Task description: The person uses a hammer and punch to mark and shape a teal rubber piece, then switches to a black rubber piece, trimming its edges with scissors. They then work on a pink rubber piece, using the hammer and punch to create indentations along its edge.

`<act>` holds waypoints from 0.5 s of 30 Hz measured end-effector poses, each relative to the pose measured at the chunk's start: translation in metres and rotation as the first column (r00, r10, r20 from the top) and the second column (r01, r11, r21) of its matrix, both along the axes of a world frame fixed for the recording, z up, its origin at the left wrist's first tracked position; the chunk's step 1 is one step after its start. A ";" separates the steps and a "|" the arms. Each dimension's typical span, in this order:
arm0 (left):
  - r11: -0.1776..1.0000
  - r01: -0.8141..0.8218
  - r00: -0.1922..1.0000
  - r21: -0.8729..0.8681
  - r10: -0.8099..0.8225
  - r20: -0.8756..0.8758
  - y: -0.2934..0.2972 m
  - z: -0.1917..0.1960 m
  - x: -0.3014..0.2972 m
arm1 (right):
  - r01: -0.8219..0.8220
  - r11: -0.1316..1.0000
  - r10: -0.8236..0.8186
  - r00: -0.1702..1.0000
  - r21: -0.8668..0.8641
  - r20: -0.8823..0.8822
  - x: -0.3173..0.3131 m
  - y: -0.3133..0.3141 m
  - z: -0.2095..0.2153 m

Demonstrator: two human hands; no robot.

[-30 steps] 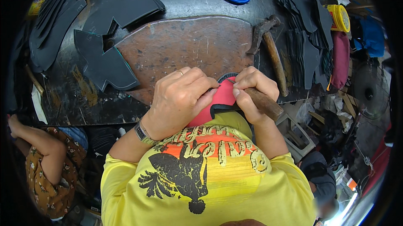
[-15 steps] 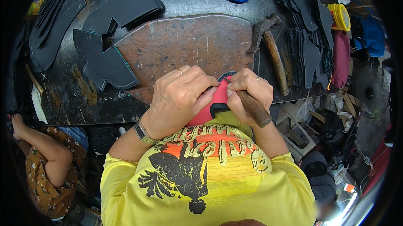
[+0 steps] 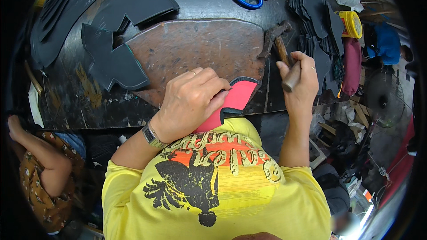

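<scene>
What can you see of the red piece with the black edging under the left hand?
The flat red piece with black trim looks like soft foam or fabric, with a black binding along its curved upper edge and down its right side. It lies flat at the near edge of the dark workbench, partly on the brown leather-like pad, its lower part overhanging toward the yellow shirt. The left hand presses on its left portion, covering much of it. The right hand is apart from it, gripping a wooden-handled hammer.

The left hand [image 3: 191, 102] presses a red, black-edged leather piece [image 3: 233, 102] flat at the bench [image 3: 71, 102] edge, while the right hand [image 3: 299, 84] grips a hammer [image 3: 280, 46] by its wooden handle.
</scene>
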State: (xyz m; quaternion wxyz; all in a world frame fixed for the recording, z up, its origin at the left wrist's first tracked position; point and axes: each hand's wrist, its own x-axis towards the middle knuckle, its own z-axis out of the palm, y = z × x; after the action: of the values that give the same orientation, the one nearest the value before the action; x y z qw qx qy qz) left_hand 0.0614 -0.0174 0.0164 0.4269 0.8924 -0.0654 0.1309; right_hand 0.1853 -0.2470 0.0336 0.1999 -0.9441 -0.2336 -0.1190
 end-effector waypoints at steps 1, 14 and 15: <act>1.000 -0.002 1.000 0.003 0.002 0.006 0.000 0.000 -0.001 | 0.014 0.998 -0.014 1.000 -0.065 -0.004 0.002 -0.003 -0.005; 1.000 0.003 1.000 -0.001 -0.003 0.027 0.000 -0.003 -0.001 | -0.279 0.937 0.342 0.862 0.212 -0.374 -0.030 -0.004 0.050; 1.000 0.005 1.000 0.004 -0.005 0.020 0.001 -0.003 -0.002 | -0.249 0.935 0.341 0.825 0.251 -0.451 -0.033 -0.003 0.051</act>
State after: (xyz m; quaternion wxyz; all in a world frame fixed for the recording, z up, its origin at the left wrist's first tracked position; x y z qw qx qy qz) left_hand 0.0597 -0.0167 0.0135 0.4250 0.8916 -0.0721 0.1387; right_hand 0.1522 -0.2498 0.0848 0.3532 -0.8733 -0.3073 0.1346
